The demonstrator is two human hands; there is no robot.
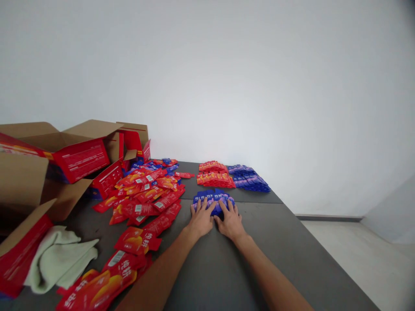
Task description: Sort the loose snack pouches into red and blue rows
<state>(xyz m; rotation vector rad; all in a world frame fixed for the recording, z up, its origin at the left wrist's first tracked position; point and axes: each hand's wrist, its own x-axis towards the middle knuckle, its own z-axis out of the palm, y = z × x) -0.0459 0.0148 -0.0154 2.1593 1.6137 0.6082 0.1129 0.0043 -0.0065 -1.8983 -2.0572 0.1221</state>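
Side by side on the dark table, my left hand [201,219] and my right hand [229,221] rest on a row of overlapping blue pouches [212,195]. The left hand's fingers are spread over the row's left part. On its right part lie the spread fingers of the right hand. Both hands press from above without wrapping round any pouch. Beyond them are neat rows of red pouches [215,179] and, to their right, rows of blue pouches [251,182]. My fingers hide the lower part of the near row.
A loose heap of red pouches [142,194], with some blue ones, covers the table's left side. Larger-looking red pouches [103,285] lie nearer. Open cardboard boxes [81,160] and a pale green cloth [60,259] are at far left. The table [311,272] ends diagonally at right; a white wall stands behind.
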